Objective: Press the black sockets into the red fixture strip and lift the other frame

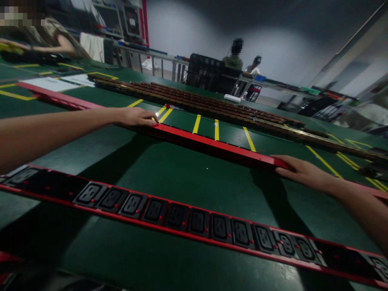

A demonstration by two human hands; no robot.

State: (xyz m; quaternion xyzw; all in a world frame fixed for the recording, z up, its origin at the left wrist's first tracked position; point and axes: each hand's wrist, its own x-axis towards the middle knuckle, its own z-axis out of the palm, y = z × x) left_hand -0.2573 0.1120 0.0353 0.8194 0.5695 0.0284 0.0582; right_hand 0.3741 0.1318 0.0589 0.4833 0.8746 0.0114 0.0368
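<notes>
A long red metal channel [209, 141] runs slantwise across the green table, its red long side facing me. My left hand [140, 117] is closed over its upper edge, left of the middle. Farther right, my right hand [295, 169] grips the same channel, thumb on the near side and fingers over the top. Closer to me lies a long power strip [198, 221] with red edges and a row of several black sockets, which neither hand touches. Small red dots show beside its sockets. The channel's underside is in shadow.
Several long brown metal rails [194, 95] lie side by side behind the channel. Yellow tape lines [216, 129] mark the green tabletop [182, 178]. White paper sheets [54, 83] lie at the far left, near a seated person [60, 40]. More people [233, 60] sit at the back.
</notes>
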